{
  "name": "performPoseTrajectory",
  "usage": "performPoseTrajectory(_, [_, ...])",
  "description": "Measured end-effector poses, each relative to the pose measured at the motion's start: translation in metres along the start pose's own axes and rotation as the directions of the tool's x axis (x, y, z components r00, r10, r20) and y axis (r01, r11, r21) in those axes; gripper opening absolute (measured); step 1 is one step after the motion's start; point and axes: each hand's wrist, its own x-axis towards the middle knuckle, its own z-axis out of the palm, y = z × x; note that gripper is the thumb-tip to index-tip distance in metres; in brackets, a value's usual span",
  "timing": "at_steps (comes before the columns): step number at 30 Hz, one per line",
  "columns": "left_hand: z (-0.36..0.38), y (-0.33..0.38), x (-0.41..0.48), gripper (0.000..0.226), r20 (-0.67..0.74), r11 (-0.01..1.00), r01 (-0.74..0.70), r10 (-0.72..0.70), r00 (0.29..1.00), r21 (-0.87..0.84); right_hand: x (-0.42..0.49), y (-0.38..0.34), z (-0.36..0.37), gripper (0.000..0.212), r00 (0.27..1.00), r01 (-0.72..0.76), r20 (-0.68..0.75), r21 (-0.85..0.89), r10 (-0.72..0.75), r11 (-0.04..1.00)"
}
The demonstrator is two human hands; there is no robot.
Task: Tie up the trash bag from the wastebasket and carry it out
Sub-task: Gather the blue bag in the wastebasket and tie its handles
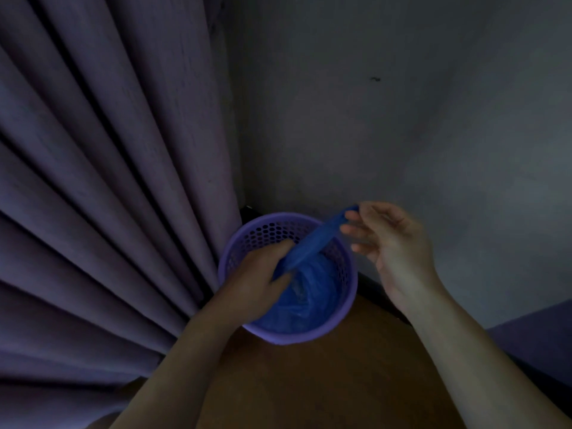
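A round purple wastebasket (346, 311) with a perforated wall stands on the floor in the room's corner. Inside it sits a blue trash bag (306, 292), bunched up. One twisted strip of the bag rises out of the basket toward the upper right. My left hand (257, 277) is inside the basket, fingers closed around the lower part of that strip. My right hand (387, 239) is above the basket's right rim and pinches the strip's upper end between thumb and fingertips. What the bag contains is hidden.
A pleated purple curtain (102, 187) hangs at the left and touches the basket's left side. A grey wall (402, 119) rises behind it. The floor (325, 382) in front is brown. A dark baseboard (377, 295) runs along the wall.
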Motion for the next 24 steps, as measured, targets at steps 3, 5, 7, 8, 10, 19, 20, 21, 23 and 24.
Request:
performPoseTrajectory(3, [0.003, 0.003, 0.0, 0.019, -0.021, 1.0, 0.015, -0.016, 1.0, -0.024, -0.007, 0.003, 0.001, 0.032, 0.957, 0.257, 0.092, -0.711, -0.276, 0.655])
performPoseTrajectory(5, [0.004, 0.003, 0.001, 0.028, -0.025, 0.998, 0.037, -0.038, 0.999, -0.043, -0.021, -0.01, 0.008, 0.058, 0.772, 0.507, 0.385, -0.853, -0.505, 0.124])
performPoseTrajectory(7, [0.004, 0.004, 0.001, 0.04, -0.025, 0.999, 0.034, -0.035, 0.999, -0.036, -0.038, -0.027, 0.024, 0.074, 0.634, 0.628, 0.604, -0.767, -0.483, -0.134])
performPoseTrajectory(8, [0.005, 0.005, 0.001, 0.044, -0.018, 0.999, 0.04, -0.04, 0.999, -0.03, -0.046, -0.029, 0.032, 0.081, 0.615, 0.658, 0.676, -0.723, -0.406, -0.208])
performPoseTrajectory(10, [0.007, 0.006, 0.0, 0.045, 0.001, 0.997, 0.072, -0.072, 0.997, -0.023, -0.05, -0.016, 0.04, 0.088, 0.641, 0.68, 0.731, -0.682, -0.235, -0.27])
performPoseTrajectory(19, [0.002, 0.009, -0.004, 0.028, 0.014, 0.992, 0.102, -0.101, 0.995, -0.072, -0.039, 0.009, 0.035, 0.016, 0.75, 0.658, 0.655, -0.753, -0.087, 0.001])
performPoseTrajectory(20, [0.001, 0.01, -0.005, 0.029, 0.024, 0.992, 0.106, -0.104, 0.994, -0.075, -0.039, 0.006, 0.034, 0.015, 0.734, 0.678, 0.675, -0.734, -0.067, 0.038])
performPoseTrajectory(21, [0.001, 0.012, -0.005, 0.03, 0.033, 0.992, 0.105, -0.103, 0.994, -0.07, -0.038, 0.003, 0.032, 0.013, 0.716, 0.698, 0.697, -0.713, -0.049, 0.068])
performPoseTrajectory(23, [0.0, 0.015, -0.007, 0.032, 0.044, 0.994, 0.1, -0.098, 0.994, -0.048, -0.033, -0.005, 0.028, 0.009, 0.685, 0.728, 0.728, -0.683, -0.024, 0.063])
performPoseTrajectory(24, [0.0, 0.015, -0.007, 0.031, 0.048, 0.993, 0.106, -0.104, 0.993, -0.047, -0.032, -0.009, 0.026, 0.01, 0.672, 0.74, 0.74, -0.67, -0.028, 0.056])
